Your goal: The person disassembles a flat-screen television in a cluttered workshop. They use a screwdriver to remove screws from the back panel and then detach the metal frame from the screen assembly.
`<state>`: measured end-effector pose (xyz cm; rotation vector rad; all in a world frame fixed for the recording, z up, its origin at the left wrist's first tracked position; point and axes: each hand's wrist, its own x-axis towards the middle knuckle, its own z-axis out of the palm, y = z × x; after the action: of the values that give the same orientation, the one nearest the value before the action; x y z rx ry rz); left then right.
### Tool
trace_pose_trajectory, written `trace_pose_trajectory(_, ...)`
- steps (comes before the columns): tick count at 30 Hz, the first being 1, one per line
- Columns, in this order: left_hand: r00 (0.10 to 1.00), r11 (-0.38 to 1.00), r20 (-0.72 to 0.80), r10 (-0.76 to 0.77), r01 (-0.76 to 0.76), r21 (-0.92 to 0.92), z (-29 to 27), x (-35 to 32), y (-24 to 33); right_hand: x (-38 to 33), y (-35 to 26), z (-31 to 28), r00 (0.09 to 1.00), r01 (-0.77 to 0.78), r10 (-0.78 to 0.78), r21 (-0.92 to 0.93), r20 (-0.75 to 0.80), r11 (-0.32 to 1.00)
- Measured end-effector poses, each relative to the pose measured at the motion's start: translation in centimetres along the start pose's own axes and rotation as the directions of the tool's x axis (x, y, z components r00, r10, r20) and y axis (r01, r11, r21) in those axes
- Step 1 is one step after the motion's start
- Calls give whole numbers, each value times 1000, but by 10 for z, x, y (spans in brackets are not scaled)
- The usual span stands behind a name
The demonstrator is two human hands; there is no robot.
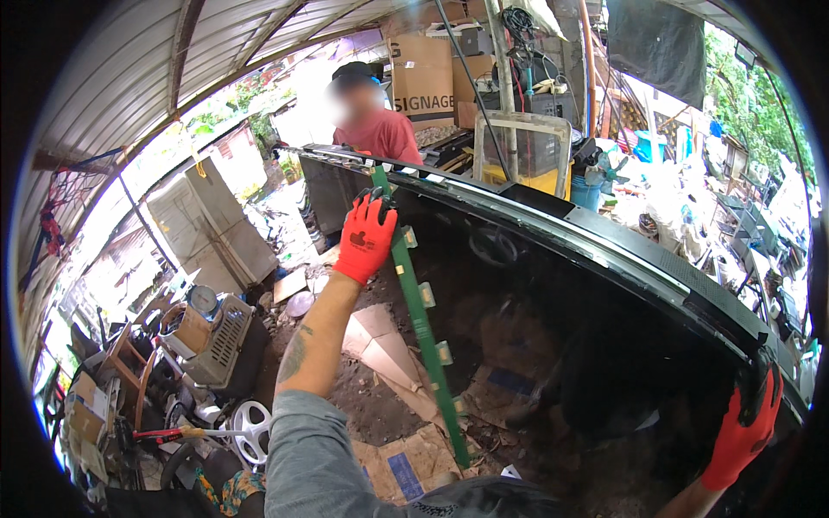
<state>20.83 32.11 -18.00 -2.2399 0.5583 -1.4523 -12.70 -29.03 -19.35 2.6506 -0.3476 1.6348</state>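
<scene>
The panel (587,285) fills the centre and right of the frame, its long axis slanting from upper centre to lower right, its dark glossy face turned toward the bottom. At its left end, the green strip (423,328) runs lengthwise from upper centre to lower centre. The left hand (367,237) grasps the strip's upper end, fingers curled; at lower right, the right hand's (744,427) fingers grip the panel's long edge. A person (380,129) stands beyond, upper centre.

Flattened brown cardboard (378,339) lies on the dark dirt ground (352,390).
</scene>
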Motion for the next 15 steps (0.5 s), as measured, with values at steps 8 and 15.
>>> trace_pose_trajectory(8,981,988,122,-153,153,8,-28,-124,-67,2,0,10,999,-47,46,50,25,998)
trace_pose_trajectory(15,914,970,343,-216,240,-29,-90,-104,-45,9,12,12,996,-86,86,-39,6,996)
